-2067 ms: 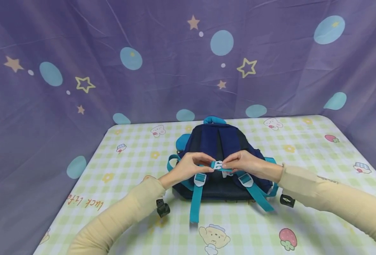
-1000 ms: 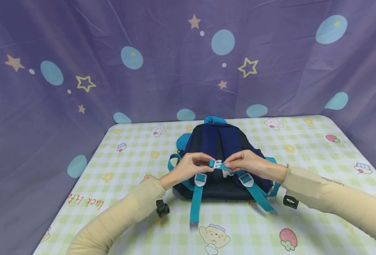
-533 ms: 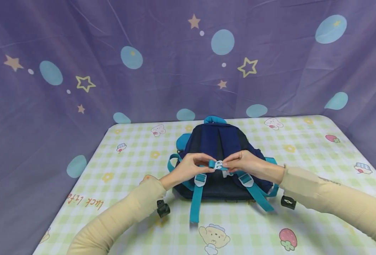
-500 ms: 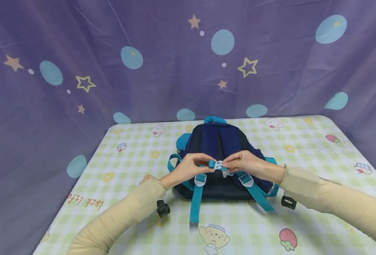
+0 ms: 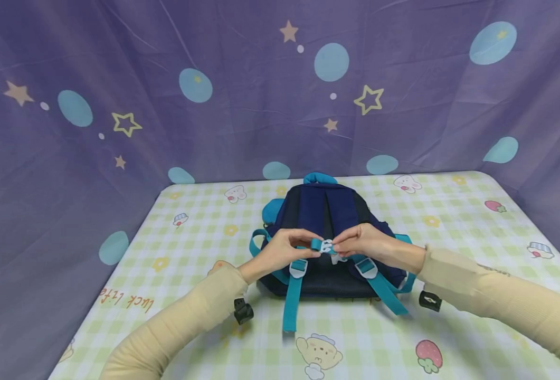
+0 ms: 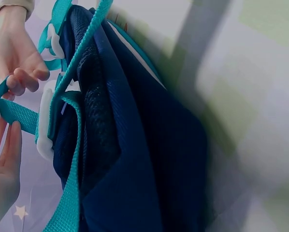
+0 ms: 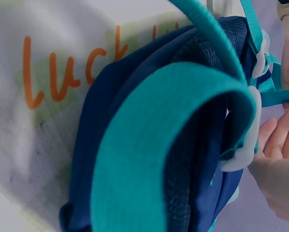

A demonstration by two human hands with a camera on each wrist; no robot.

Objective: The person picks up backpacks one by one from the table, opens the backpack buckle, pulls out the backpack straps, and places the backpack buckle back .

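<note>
A navy backpack lies on the table with its shoulder-strap side up. Over its middle, a small white side-release buckle on teal webbing is held between both hands. My left hand pinches the left end by the strap; my right hand pinches the right end. The buckle's halves meet, but whether they are latched I cannot tell. In the left wrist view, teal webbing runs to the left hand's fingers. The right wrist view shows the right hand beside the bag, partly cut off by the frame edge.
Two white strap adjusters with loose teal strap tails hang toward the front edge. A teal carry loop tops the bag. The table has a green-checked cloth; a purple curtain stands behind. Black wrist cameras hang under the sleeves.
Both hands keep their grip on the buckle. The right hand shifted slightly right, then back left; the buckle has turned a little and moved barely rightward. The backpack has stayed put.
</note>
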